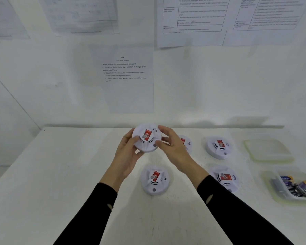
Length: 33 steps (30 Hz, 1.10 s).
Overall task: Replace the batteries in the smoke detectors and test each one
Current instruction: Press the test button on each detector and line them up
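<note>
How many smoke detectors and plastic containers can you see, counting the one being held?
Smoke detectors: 5, one held and four on the table
Plastic containers: 2
Total: 7

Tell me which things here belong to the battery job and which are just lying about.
Job: held smoke detector, four other detectors, tub of batteries, instruction sheet.
Lying about: empty clear container, other wall papers.
</note>
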Each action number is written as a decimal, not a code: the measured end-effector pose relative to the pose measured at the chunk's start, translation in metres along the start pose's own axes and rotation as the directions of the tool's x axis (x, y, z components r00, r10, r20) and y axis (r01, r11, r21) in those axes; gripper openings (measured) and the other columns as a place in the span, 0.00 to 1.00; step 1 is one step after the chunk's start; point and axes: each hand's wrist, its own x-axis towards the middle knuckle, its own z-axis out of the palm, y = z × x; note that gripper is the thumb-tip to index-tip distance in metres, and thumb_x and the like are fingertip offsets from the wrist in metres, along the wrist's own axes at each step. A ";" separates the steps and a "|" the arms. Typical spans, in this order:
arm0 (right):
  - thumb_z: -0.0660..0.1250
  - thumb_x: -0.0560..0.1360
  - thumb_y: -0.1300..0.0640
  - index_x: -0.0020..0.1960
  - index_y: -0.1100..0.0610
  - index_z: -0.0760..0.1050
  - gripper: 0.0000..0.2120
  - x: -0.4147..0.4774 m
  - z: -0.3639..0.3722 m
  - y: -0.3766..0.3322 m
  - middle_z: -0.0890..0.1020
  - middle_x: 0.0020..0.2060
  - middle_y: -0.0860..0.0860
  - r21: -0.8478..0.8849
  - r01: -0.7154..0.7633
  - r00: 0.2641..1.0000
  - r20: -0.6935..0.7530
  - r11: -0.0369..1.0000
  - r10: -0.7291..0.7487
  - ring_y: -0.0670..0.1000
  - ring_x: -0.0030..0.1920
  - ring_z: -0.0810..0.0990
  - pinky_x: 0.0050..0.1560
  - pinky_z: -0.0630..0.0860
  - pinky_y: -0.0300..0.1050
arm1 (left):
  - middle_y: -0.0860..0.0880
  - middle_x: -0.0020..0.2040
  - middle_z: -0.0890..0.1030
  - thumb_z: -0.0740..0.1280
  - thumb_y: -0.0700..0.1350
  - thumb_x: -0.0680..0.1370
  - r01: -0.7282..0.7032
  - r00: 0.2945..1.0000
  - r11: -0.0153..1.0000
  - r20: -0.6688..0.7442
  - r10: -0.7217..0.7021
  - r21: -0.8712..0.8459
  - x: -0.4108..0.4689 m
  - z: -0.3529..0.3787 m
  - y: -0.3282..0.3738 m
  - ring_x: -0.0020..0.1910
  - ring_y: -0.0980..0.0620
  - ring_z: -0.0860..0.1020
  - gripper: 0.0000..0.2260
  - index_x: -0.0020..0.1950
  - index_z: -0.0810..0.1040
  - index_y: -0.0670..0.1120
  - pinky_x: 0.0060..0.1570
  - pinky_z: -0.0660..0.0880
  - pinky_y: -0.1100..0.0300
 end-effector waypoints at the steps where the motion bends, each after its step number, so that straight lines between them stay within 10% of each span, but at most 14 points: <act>1: 0.66 0.77 0.65 0.68 0.49 0.68 0.23 0.007 0.002 0.003 0.75 0.64 0.46 0.019 -0.025 1.000 -0.012 0.999 0.026 0.45 0.60 0.76 0.56 0.76 0.38 | 0.45 0.64 0.81 0.64 0.40 0.81 0.007 1.000 1.000 0.004 -0.007 0.029 0.004 -0.006 0.000 0.62 0.45 0.80 0.16 0.69 0.74 0.44 0.55 0.79 0.51; 12: 0.68 0.75 0.66 0.73 0.54 0.64 0.29 0.052 0.016 0.042 0.77 0.54 0.57 0.040 -0.315 0.936 0.180 0.948 0.303 0.53 0.52 0.81 0.52 0.81 0.42 | 0.43 0.65 0.79 0.65 0.42 0.82 -0.026 0.994 0.937 -0.090 0.061 0.347 0.056 -0.055 -0.014 0.60 0.49 0.80 0.11 0.64 0.76 0.44 0.56 0.77 0.61; 19: 0.79 0.65 0.57 0.65 0.46 0.67 0.33 0.056 0.014 0.067 0.81 0.53 0.55 -0.035 -0.281 0.952 0.117 0.959 0.283 0.52 0.55 0.81 0.58 0.79 0.50 | 0.52 0.62 0.83 0.65 0.40 0.82 -0.045 0.997 0.923 0.073 0.019 0.383 0.057 -0.056 -0.027 0.59 0.51 0.82 0.14 0.67 0.77 0.52 0.53 0.80 0.57; 33: 0.74 0.70 0.60 0.64 0.50 0.60 0.30 0.064 0.026 0.075 0.78 0.48 0.52 -0.205 -0.137 0.984 0.087 0.969 0.157 0.47 0.41 0.79 0.38 0.77 0.33 | 0.49 0.62 0.83 0.66 0.39 0.81 -0.039 0.996 0.955 0.089 0.013 0.295 0.069 -0.076 -0.038 0.61 0.49 0.81 0.16 0.68 0.77 0.48 0.54 0.79 0.59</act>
